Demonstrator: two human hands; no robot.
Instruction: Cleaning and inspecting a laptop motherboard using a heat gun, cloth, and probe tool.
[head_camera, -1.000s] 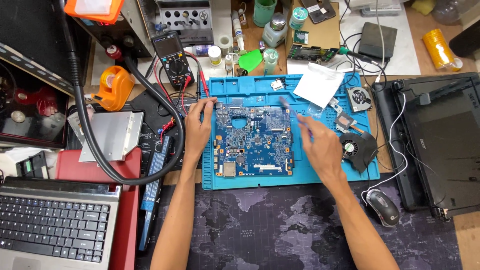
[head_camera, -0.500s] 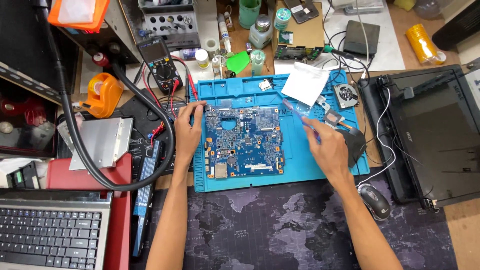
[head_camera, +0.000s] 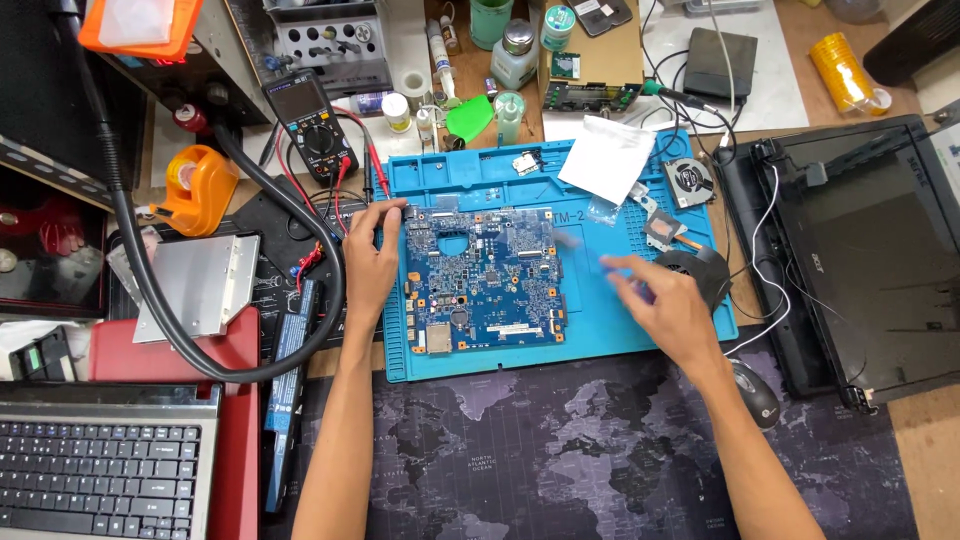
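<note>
Blue rectangular circuit board (head_camera: 483, 281) lies flat on the blue silicone repair mat (head_camera: 600, 310) on the worktop. Left hand (head_camera: 371, 262) rests open-fingered against the board's left edge. Right hand (head_camera: 668, 306) hovers over the mat, blurred; whether it grips anything cannot be told.

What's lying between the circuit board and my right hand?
Only bare blue mat separates the circuit board and right hand, seen in the head view.
</note>
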